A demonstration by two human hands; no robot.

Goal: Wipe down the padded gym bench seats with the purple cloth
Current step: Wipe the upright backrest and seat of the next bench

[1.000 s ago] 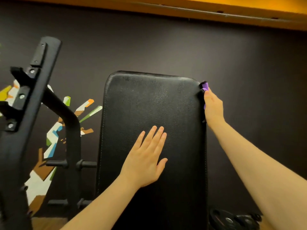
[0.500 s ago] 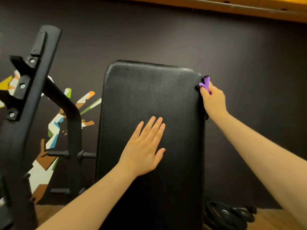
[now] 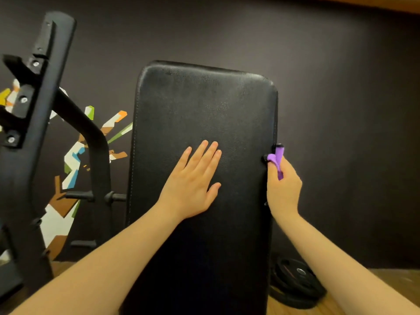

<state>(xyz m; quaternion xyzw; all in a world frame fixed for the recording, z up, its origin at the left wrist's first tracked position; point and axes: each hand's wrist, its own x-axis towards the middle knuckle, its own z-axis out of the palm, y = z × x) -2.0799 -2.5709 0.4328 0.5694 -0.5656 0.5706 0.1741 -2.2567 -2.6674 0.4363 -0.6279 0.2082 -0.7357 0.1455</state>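
A black padded bench pad (image 3: 204, 105) fills the middle of the view, running away from me. My left hand (image 3: 193, 183) lies flat on its surface near the middle, fingers straight and together. My right hand (image 3: 284, 185) grips the purple cloth (image 3: 276, 159) against the pad's right side edge, about halfway along. Only a small fold of the cloth shows above the fingers; the rest is hidden in the hand.
A black steel rack upright (image 3: 38, 123) with pegs (image 3: 79, 196) stands at the left. Black weight plates (image 3: 295, 283) lie on the wooden floor at the pad's lower right. A dark wall with a coloured mural (image 3: 75, 155) is behind.
My right hand has slid the cloth down the pad's right edge, from the far corner toward me. My left hand has stayed flat in the same place on the pad.
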